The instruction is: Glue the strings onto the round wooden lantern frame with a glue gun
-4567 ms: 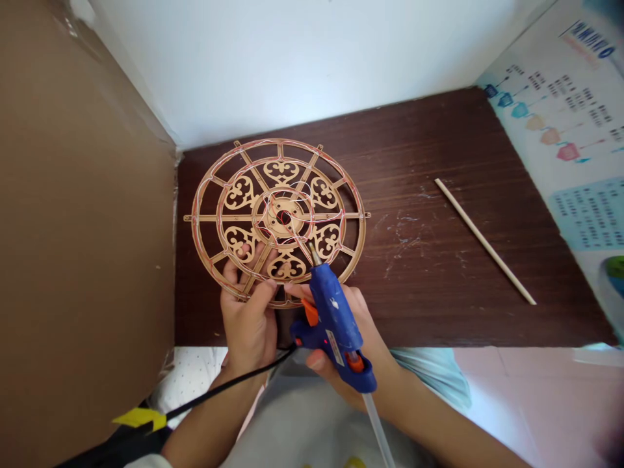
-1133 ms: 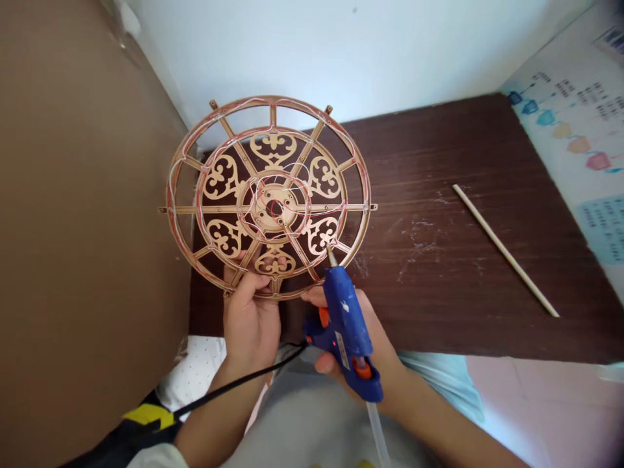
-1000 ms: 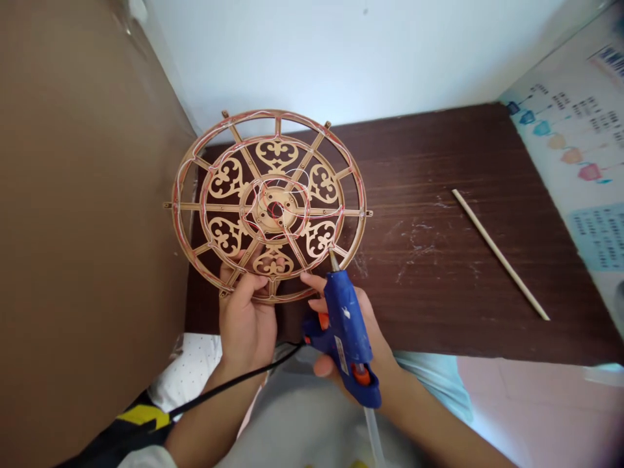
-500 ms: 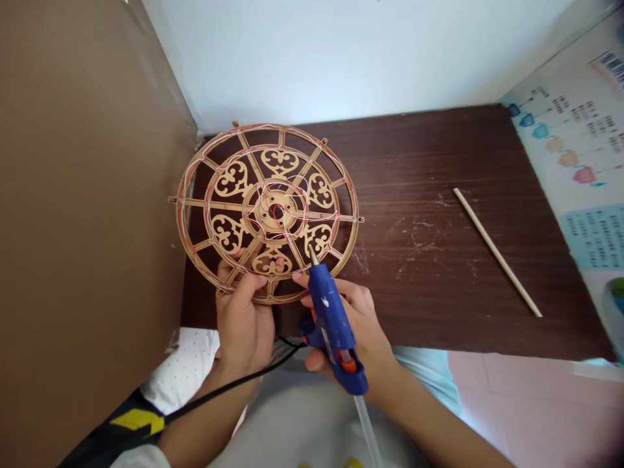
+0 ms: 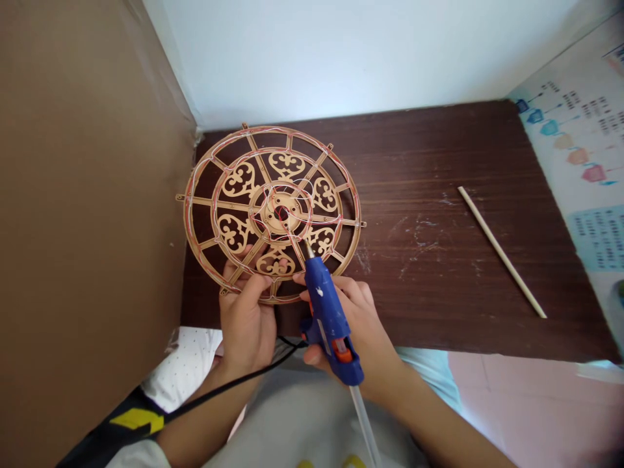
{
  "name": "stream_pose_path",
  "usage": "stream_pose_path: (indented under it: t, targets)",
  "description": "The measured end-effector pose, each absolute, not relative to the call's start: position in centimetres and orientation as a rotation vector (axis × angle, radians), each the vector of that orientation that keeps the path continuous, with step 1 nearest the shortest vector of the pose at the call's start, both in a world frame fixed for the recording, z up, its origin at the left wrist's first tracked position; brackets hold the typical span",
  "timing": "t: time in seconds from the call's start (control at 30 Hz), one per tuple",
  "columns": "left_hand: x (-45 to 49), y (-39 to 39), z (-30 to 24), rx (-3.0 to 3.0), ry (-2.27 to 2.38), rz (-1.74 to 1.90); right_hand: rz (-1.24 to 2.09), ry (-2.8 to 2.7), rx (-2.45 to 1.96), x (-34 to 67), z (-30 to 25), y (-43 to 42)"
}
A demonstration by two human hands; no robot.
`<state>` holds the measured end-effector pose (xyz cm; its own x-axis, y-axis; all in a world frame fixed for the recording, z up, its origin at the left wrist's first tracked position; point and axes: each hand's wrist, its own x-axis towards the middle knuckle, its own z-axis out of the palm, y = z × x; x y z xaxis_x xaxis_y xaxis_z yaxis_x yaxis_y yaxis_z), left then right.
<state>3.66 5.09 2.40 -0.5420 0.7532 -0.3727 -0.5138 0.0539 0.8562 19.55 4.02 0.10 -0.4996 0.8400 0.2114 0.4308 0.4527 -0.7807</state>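
Observation:
A round openwork frame (image 5: pixel 267 207), tan and wheel-like, has spokes, heart-shaped scroll panels and thin red and white wires along its rings. My left hand (image 5: pixel 249 318) is closed on its near edge, thumb on top and fingers beneath. In my right hand (image 5: pixel 363 325) is a blue hot glue gun (image 5: pixel 327 305), gripped from its right side. The metal nozzle points away from me, over the near right part of the frame, close to a spoke by the inner ring; whether it touches I cannot tell. A clear glue stick (image 5: pixel 363 422) sticks out of the gun's back.
The frame is over a dark brown wooden table (image 5: pixel 404 169). A thin pale wooden stick (image 5: pixel 502 252) lies on the right. A brown panel (image 5: pixel 92 195) stands close on the left, a printed sheet (image 5: pixel 585 162) at right. The black cord (image 5: pixel 234 382) crosses my left forearm.
The glue gun's nozzle has shifted slightly up and left over the frame, closer to the inner ring. The frame sits a little further right in view. Both hands keep their holds.

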Motion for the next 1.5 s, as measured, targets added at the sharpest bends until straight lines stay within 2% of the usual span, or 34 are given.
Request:
stream_pose_path:
  t: [0.53, 1.17, 1.3, 1.4, 1.5]
  targets:
    - [3.2, 4.7, 2.4, 0.209, 1.295, 1.568, 0.961, -2.084, -1.004, 19.3, 0.6, 4.5]
    - [2.7, 4.5, 2.1, 0.238, 1.349, 1.664, 0.969, -2.021, -0.86, 20.2, 0.1, 4.5]
    - [2.7, 4.8, 2.0, 0.239, 1.33, 1.694, 1.214, -1.902, -0.795, 20.3, -1.0, 3.7]
    - [2.7, 5.2, 2.1, 0.234, 1.325, 1.734, 1.518, -1.529, -0.841, 19.8, -1.5, 2.9]
    - [3.0, 5.6, 2.5, 0.222, 1.314, 1.753, 1.64, -1.241, -0.855, 19.2, -1.3, 2.3]
